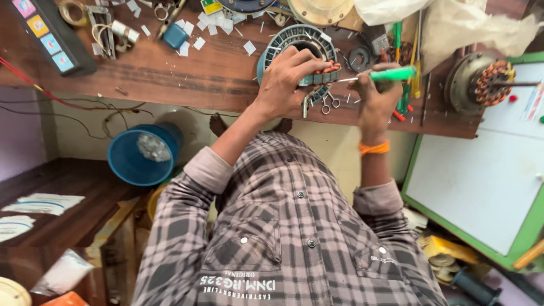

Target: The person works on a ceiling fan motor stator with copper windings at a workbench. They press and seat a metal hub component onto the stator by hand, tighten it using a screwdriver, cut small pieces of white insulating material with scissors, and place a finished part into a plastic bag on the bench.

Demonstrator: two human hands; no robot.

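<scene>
- Two hands work at one thing: a ring-shaped motor stator (300,42), grey laminated steel with copper winding showing at its near rim, lying on the wooden counter (187,73).
- The left hand (292,76) lies over the stator's rim, its fingers (317,67) curled and clamped on the ring's edge, just beside the copper coil.
- The right hand (377,93) is wrapped tight around a green-handled screwdriver (391,74), fingers together on the handle; the thin metal shaft points toward the left fingers and meets the stator just past their tips.
- Judged from its build, the stator is heavy for its size and fully stiff; the stacked steel will not flex, so a firm pinch across the rim should hold it.
- The slotted outer edge offers good purchase and looks unlikely to slip.
- The copper winding is the delicate part: its thin enamelled wire could nick or kink under a fingertip or the tool's point, so hold the steel ring, not the coils.
- The screwdriver is light and rigid; its handle looks smooth, so a full-fist grip suits it.
- Small scissors (330,103) lie below the left fingers, near the counter's edge; white paper slips (218,24) are scattered well beyond them.
- A second wound stator (487,79) sits well apart, past the right fingers.
</scene>
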